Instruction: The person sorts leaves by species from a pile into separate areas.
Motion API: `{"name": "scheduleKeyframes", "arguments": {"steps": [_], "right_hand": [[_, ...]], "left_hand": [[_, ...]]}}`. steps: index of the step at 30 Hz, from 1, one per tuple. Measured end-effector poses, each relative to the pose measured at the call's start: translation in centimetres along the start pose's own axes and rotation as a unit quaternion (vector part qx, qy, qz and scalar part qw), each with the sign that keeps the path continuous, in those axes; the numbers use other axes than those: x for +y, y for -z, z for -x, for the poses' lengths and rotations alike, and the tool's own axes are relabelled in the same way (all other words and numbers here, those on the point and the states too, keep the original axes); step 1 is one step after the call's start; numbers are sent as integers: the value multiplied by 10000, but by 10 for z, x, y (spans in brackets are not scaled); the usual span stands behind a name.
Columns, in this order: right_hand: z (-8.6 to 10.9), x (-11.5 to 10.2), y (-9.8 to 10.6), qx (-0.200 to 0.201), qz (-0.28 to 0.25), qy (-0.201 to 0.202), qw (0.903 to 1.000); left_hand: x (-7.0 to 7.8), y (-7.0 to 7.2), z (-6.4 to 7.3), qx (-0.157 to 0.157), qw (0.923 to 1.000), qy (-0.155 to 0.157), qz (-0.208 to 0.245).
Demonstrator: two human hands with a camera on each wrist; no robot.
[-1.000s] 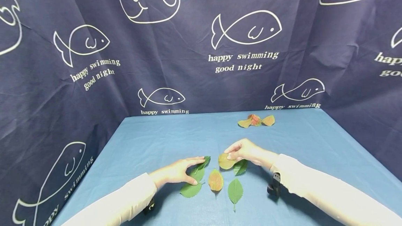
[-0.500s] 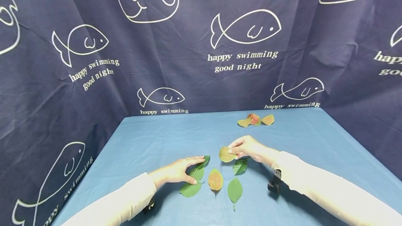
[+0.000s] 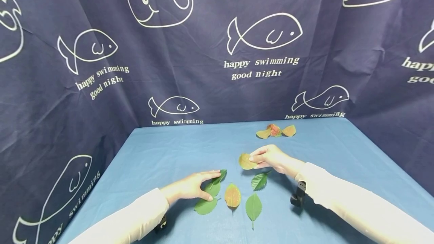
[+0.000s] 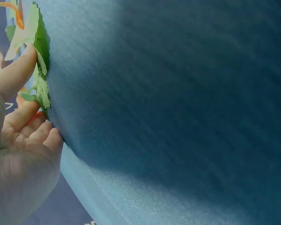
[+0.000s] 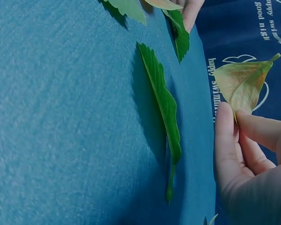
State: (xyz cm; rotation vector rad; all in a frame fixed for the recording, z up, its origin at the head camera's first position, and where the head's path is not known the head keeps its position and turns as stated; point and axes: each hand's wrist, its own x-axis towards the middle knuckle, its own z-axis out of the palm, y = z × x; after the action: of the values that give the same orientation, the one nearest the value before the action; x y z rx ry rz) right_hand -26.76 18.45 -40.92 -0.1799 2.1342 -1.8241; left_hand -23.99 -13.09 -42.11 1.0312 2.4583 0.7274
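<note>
My right hand (image 3: 271, 156) pinches a yellowish leaf (image 3: 246, 162) between thumb and fingers, held above the cloth. In the right wrist view the same leaf (image 5: 243, 84) stands up from the fingertips. My left hand (image 3: 191, 185) rests on several green leaves on the left, its thumb on the lower leaf (image 3: 205, 207) and its fingertips on a darker upper leaf (image 3: 222, 175). Between the hands lies an orange-yellow leaf (image 3: 232, 195). To its right are a green leaf (image 3: 253, 207) and a dark ribbed green leaf (image 3: 259, 181).
Near the back of the blue cloth-covered table (image 3: 176, 146) lie two yellowish leaves and a reddish leaf (image 3: 275, 130) between them. Dark blue curtains (image 3: 217, 86) printed with fish and whales stand behind and at both sides.
My right hand has moved the yellowish leaf up and slightly right, away from the ribbed green leaf, which now shows more fully. My left hand has stayed in place.
</note>
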Motion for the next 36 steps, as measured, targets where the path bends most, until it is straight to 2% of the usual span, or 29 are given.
{"name": "scheduleKeyframes", "arguments": {"steps": [11, 21, 36], "right_hand": [[4, 0, 6, 64, 108, 128, 9998], [2, 3, 26, 663, 63, -7, 9978], [-2, 12, 58, 1111, -697, 15, 9914]], "left_hand": [[0, -1, 1, -56, 9999, 134, 88], [2, 1, 0, -72, 9998, 148, 83], [3, 1, 0, -76, 9998, 132, 89]]}}
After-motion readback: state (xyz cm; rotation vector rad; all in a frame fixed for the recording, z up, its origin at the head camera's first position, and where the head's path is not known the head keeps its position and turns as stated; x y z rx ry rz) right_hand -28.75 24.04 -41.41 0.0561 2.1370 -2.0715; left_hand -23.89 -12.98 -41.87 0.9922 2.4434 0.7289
